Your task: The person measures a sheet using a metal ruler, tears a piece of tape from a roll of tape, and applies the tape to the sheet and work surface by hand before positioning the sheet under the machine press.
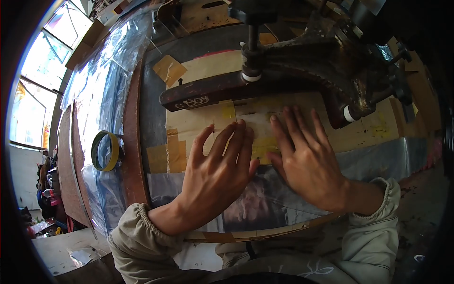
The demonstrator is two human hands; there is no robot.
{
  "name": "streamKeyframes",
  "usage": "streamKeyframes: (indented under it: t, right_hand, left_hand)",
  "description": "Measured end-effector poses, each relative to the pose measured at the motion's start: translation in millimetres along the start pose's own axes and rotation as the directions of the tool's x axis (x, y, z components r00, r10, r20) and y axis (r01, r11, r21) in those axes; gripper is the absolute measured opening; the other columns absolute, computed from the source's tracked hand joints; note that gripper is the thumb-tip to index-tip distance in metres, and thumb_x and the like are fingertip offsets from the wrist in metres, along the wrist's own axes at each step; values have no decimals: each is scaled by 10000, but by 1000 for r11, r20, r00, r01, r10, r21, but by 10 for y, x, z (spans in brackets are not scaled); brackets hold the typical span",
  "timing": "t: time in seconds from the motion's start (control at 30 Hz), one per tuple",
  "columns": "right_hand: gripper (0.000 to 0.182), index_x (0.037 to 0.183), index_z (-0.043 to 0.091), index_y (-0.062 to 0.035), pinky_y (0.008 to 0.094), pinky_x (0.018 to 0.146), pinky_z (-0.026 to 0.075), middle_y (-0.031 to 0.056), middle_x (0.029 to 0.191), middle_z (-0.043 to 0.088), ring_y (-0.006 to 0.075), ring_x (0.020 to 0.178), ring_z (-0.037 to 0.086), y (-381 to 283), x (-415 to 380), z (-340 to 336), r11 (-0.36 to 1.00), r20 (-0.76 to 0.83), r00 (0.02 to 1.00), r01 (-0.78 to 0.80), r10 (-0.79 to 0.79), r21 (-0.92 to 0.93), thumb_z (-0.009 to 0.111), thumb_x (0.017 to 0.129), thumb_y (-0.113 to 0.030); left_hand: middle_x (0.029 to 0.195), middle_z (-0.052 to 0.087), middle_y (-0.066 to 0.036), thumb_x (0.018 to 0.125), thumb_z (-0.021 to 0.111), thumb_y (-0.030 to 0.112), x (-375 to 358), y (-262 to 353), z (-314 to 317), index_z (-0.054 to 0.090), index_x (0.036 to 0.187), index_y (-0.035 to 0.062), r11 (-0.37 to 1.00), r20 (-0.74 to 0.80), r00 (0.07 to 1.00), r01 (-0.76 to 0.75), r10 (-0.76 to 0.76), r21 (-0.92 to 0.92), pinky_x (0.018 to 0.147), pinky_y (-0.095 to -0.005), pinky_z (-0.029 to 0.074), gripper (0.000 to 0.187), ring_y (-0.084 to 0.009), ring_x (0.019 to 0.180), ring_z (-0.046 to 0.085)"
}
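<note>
My left hand (220,161) lies palm down with its fingers spread on a pale, taped sheet (201,122). To its right, my right hand (307,163) rests flat on the same sheet, fingers stretched forward. Neither hand holds anything. Yellow tape (262,149) shows on the sheet between the hands. Just beyond the fingertips a dark metal clamp arm (208,93) with white scrawled lettering crosses the sheet. Under the wrists runs a grey, shiny covering (255,199) along the near edge.
A heavy dark machine frame (326,57) with knobs overhangs the back right. At left, a roll of yellow tape (113,151) stands on clear plastic sheeting (101,85) beside a brown board edge (135,137). Brown tape pieces (169,70) stick near the sheet's left corner.
</note>
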State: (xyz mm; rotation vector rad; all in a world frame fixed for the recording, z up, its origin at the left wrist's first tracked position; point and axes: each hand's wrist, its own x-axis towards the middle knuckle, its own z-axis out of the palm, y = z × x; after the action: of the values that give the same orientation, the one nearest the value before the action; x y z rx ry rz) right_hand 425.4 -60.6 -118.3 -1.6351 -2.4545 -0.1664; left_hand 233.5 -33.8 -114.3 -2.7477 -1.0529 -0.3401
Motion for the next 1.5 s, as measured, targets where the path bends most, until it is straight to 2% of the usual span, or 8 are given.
streamKeyframes:
  t: [0.13,0.23,0.33,0.53,0.9,1.23,1.33,1.5]
  right_hand:
    - [576,1339,460,56,556,1116,277,326,1337,472,431,1290,448,14,-6,-4,1000,62,998,-10,9,16,591,917,-313]
    - [573,1338,459,55,564,1110,281,323,1340,469,427,1294,444,27,6,0,999,54,998,-12,11,30,600,911,-300]
    - [538,1260,551,70,554,1100,310,288,1265,556,383,1258,491,31,27,11,1000,-13,1000,-11,11,-14,607,902,-328]
    - [554,1343,451,55,573,1099,295,310,1350,465,417,1304,434,47,31,13,1000,62,998,-24,24,-2,608,896,-232]
    - [561,1350,453,46,559,1100,302,309,1357,463,407,1314,429,36,53,34,999,47,998,-46,46,-4,614,892,-236]
    - [549,1334,477,41,575,1087,313,290,1358,472,391,1318,426,45,64,71,998,12,998,-57,57,-1,622,885,-241]
    - [493,1213,592,64,543,1097,323,276,1265,560,363,1264,489,37,74,95,999,-75,996,-44,42,-19,628,885,-302]
    - [495,1241,549,74,497,1093,360,282,1271,546,384,1228,521,2,17,10,1000,-10,1000,-29,29,-6,652,868,-235]
  left_hand:
    - [1246,593,-162,859,648,291,8,-2,-1,619,1186,-20,1000,7,1000,0,0,2,1037,-466,371,452,-220,1188,533]
    - [1247,595,-162,860,649,292,13,-2,5,619,1187,-20,1000,10,1000,4,-4,-3,1037,-464,371,454,-219,1188,536]
    - [1245,599,-159,863,645,292,31,-14,15,617,1187,-18,1000,0,1000,6,-6,-12,1036,-461,371,449,-221,1184,539]
    - [1249,598,-146,869,638,293,40,-18,36,618,1183,-11,999,-12,1000,20,-20,-25,1027,-451,375,438,-216,1171,540]
    - [1251,596,-129,835,668,291,89,-30,14,631,1160,-7,1000,-1,1000,18,-18,13,953,-423,405,443,-203,1134,543]
    - [1250,604,-121,833,663,242,105,-40,29,642,1151,-5,999,-17,999,32,-32,1,972,-424,393,403,-196,1125,551]
    - [1250,604,-118,832,662,242,108,-39,27,643,1150,-5,999,-14,999,34,-34,8,980,-428,389,403,-195,1122,552]
    - [1243,605,-112,828,664,240,115,-19,28,647,1142,-5,999,-12,999,36,-36,31,998,-436,374,399,-190,1123,547]
